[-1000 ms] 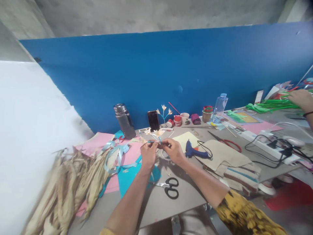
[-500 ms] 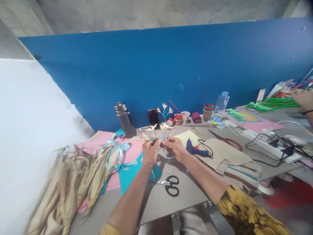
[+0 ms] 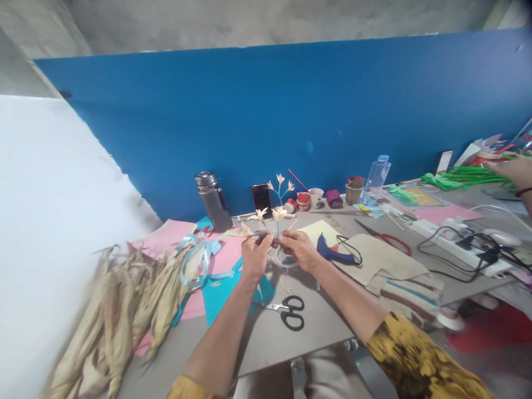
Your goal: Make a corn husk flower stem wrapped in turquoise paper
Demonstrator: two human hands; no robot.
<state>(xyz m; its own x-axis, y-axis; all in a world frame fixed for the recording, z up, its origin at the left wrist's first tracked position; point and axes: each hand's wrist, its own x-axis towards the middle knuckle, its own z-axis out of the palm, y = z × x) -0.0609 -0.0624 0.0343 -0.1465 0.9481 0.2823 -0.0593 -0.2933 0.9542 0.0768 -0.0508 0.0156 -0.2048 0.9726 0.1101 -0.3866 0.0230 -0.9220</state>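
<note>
My left hand [image 3: 255, 256] pinches blue-wrapped stems, with pale flowers [image 3: 261, 215] rising above its fingers. Close beside it, my right hand [image 3: 300, 250] is closed at the base of a blue stem [image 3: 278, 227] that carries another pale flower. The fingertips of both hands nearly meet. Just behind stands a separate blue sprig with small pale flowers [image 3: 280, 180]. A white ring-shaped roll [image 3: 286, 262] lies under my hands, partly hidden. Black-handled scissors [image 3: 292, 313] rest on the table nearer to me.
Dried husks [image 3: 112, 316] and light blue ribbon [image 3: 205, 260] lie left. A thermos [image 3: 213, 202] and phone [image 3: 261, 199] stand behind. To the right are a glue gun [image 3: 334, 254], cloth [image 3: 382, 257], a bottle [image 3: 376, 180] and a power strip [image 3: 457, 244]. Another person's hand [image 3: 513, 170] is at far right.
My hands stay almost in place, still holding the stems. The flowers between them have shifted very slightly. At far right, the other person's hand has moved a little left and down.
</note>
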